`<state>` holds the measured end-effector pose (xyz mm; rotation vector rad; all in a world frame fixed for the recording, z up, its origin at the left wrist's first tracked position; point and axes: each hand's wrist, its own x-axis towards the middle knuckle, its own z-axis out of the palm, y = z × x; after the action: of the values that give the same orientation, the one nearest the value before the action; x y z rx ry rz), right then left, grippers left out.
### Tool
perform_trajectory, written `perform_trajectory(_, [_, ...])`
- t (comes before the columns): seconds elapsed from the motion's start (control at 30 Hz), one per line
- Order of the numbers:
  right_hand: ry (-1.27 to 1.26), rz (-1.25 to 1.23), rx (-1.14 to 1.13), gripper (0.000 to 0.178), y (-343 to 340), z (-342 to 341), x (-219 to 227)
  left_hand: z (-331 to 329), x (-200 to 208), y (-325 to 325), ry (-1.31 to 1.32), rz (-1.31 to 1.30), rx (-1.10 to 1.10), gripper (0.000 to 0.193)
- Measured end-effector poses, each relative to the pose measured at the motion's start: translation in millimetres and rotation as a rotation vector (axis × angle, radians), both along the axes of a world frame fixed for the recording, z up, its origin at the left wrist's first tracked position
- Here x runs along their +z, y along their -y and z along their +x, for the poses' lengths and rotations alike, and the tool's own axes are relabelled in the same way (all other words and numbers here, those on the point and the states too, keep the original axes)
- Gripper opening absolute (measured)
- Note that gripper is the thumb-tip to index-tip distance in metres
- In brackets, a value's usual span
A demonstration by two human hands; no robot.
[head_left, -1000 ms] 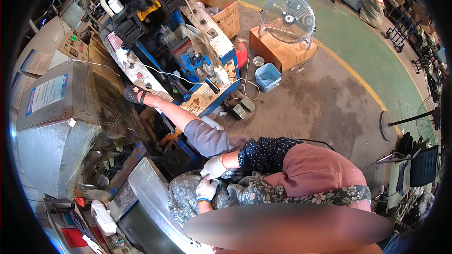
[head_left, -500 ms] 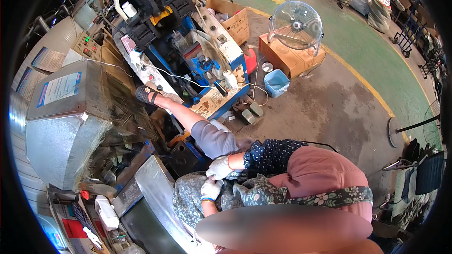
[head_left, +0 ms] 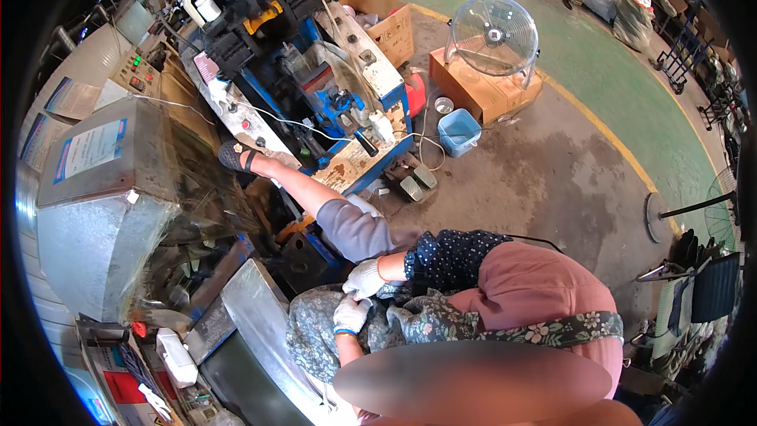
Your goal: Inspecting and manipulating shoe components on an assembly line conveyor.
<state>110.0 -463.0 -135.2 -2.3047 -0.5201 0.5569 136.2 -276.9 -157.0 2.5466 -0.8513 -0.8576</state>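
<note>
My left hand (head_left: 352, 315), in a white knit glove with a coloured cuff edge, rests over the grey floral apron (head_left: 315, 330) on my lap. Just beyond it, touching it, is my right hand (head_left: 363, 279), also in a white glove, below a dark polka-dot sleeve (head_left: 453, 256). The fingers of both hands are bent and drawn together where they meet. Whatever lies between them is too small or covered to make out. My leg, in a grey trouser (head_left: 351, 229), stretches forward, with a black sandal (head_left: 235, 158) against the machine.
A blue and white machine (head_left: 371, 146) stands ahead, a grey metal housing (head_left: 102, 166) at left. A metal chute (head_left: 256, 308) lies beside my lap. Further right are a foot pedal (head_left: 418, 183), a blue bucket (head_left: 459, 132) and a fan (head_left: 494, 35) on a cardboard box (head_left: 473, 91).
The surroundings have shifted slightly left and up in the picture. Both hands stay together over the apron, with hardly any visible movement.
</note>
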Motion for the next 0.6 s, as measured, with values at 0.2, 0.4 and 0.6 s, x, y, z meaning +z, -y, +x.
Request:
perform_trajectory(0.2, [0.020,0.000,0.044,0.040,1.2,-1.4,1.7,1.0,-0.7,0.6,0.012,0.005,-0.005,0.046])
perform_trajectory(0.4, [-0.027,0.010,0.053,0.045,1.1,3.0,-5.6,-0.1,3.7,3.2,-0.002,0.015,-0.014,0.045])
perform_trajectory(0.6, [0.040,0.003,0.036,0.037,-1.0,-1.1,-3.0,-2.3,9.1,4.0,-0.018,0.073,-0.009,0.048])
